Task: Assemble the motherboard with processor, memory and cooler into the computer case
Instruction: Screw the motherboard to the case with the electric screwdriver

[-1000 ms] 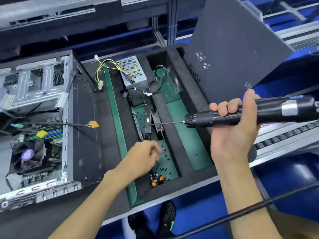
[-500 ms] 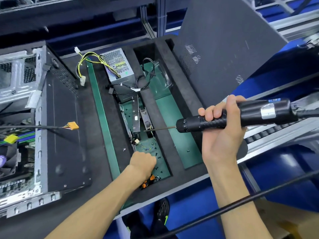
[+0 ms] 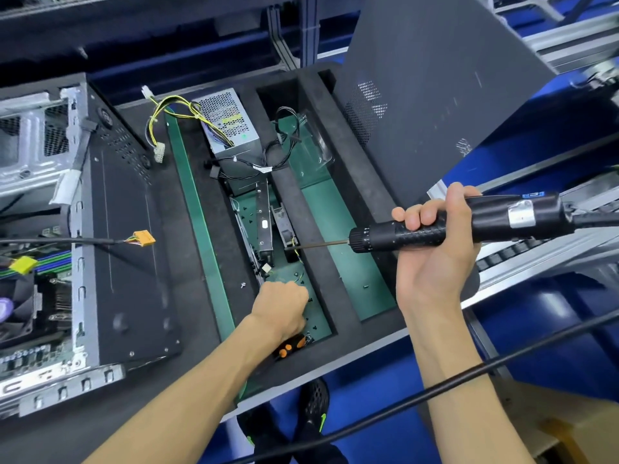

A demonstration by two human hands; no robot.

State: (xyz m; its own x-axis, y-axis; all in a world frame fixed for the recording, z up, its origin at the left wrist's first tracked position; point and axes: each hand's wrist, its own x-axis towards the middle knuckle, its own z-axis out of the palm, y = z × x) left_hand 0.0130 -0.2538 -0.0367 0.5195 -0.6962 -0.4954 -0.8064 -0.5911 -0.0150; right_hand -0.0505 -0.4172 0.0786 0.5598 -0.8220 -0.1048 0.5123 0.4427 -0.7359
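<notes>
Right hand (image 3: 435, 259) is wrapped tight around the black electric screwdriver (image 3: 452, 226), fingers curled over the top and thumb up the far side, holding it level over the foam tray (image 3: 361, 192) with the bit pointing left across the middle divider. Left hand (image 3: 279, 304) is down in the tray's middle green compartment, near the front edge, fingers curled under among the loose black screws (image 3: 310, 300). Can't tell if it's got one pinched, since the back of the hand hides the fingertips. An orange-and-black tool (image 3: 289, 344) pokes out just in front of that hand.

The computer case (image 3: 83, 229) lies open at the left edge, motherboard and cooler fan (image 3: 20, 306) showing inside. The power supply (image 3: 229, 120) sits at the tray's far end, and the side panel (image 3: 428, 78) leans at the far right corner.
</notes>
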